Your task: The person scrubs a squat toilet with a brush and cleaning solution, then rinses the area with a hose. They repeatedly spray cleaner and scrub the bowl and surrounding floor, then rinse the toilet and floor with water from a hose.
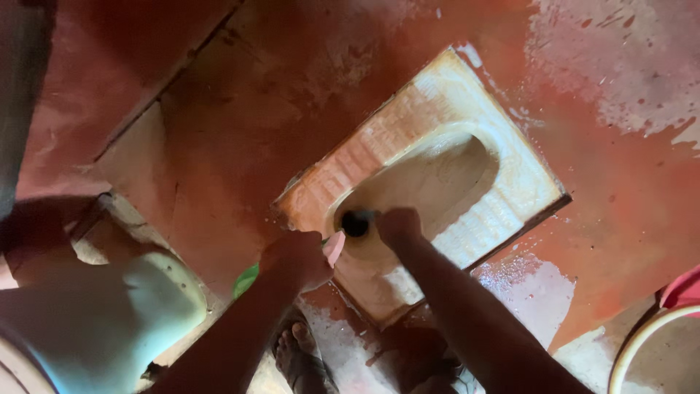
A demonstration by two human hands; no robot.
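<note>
Two hands work at the squat toilet pan (467, 109) set in the red floor (627, 197). Right hand (397, 225) is clenched on a dark brush (356, 223), pressed against the drain. Left hand (297, 257) grips a pink container (334, 246), possibly cleaner, tilted towards the bowl.

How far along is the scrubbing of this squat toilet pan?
Done: the red floor around the pan shows wet, foamy patches. In hand: the right hand works at the dark drain hole inside the squat pan; the left hand holds a pink object at the rim. Left: brown stains on the ribbed footrests.
</note>
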